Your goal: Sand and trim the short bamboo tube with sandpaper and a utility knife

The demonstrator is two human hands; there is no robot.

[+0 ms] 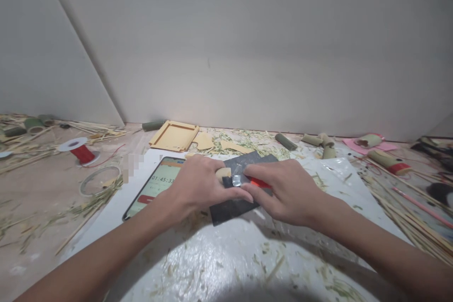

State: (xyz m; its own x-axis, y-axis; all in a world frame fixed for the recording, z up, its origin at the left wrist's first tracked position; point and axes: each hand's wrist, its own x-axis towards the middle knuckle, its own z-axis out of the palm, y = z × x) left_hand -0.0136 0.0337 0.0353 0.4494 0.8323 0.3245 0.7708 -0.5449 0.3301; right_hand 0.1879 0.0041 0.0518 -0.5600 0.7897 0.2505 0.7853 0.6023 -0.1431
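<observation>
My left hand (200, 181) is closed around a pale, rounded bamboo piece (222, 173), whose cut end shows past the fingers. My right hand (286, 188) grips a red utility knife (259, 182); its shiny metal tip section and a dark blade-like part lie against the bamboo. The two thumbs nearly meet just below the metal part. Beneath both hands lies dark sandpaper (226, 210) on a white sheet covered with clear plastic. Beside my left hand rests a phone (155, 181) with a timer on its screen. The fingers hide much of the bamboo piece.
A red thread spool (82, 151) and a tape roll (100, 180) sit at left. Farther back are a square wooden frame (173, 136) and a green bamboo tube (286, 141). Thin sticks (417, 226) lie at right. Shavings are scattered around, and a wall (247, 56) rises behind.
</observation>
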